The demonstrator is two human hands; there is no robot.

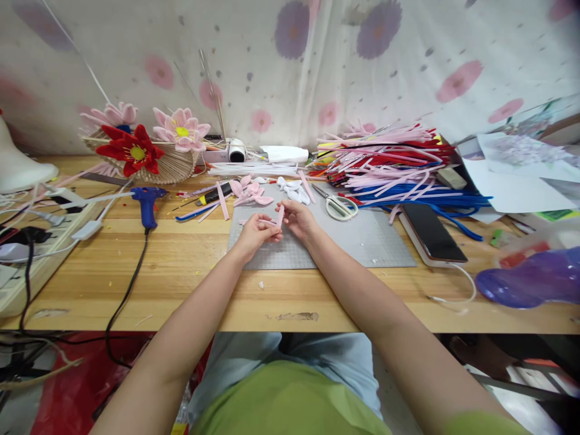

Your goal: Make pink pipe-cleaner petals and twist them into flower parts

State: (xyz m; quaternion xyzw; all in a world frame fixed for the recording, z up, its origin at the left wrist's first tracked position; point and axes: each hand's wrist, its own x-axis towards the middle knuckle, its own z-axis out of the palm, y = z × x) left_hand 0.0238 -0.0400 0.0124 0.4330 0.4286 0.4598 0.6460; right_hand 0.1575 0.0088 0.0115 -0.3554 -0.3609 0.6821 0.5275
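Note:
Over the grey cutting mat (353,241), both hands meet around short lengths of pink pipe cleaner (280,215). My left hand (257,234) is closed, its fingers pinching a pink piece that sticks out to the left and another that stands up. My right hand (296,219) pinches the upright piece near its top from the other side. Just beyond lie pink fuzzy petals (250,191) and white fuzzy petals (294,191). A pair of scissors (341,207) with pale handles rests on the mat to the right of my right hand.
A blue glue gun (148,205) with a black cord stands at left. Behind it is a woven basket (167,166) with fuzzy flowers. A large heap of pipe cleaners (389,157) fills the back right. A phone (432,232) and a purple bottle (530,278) lie at right.

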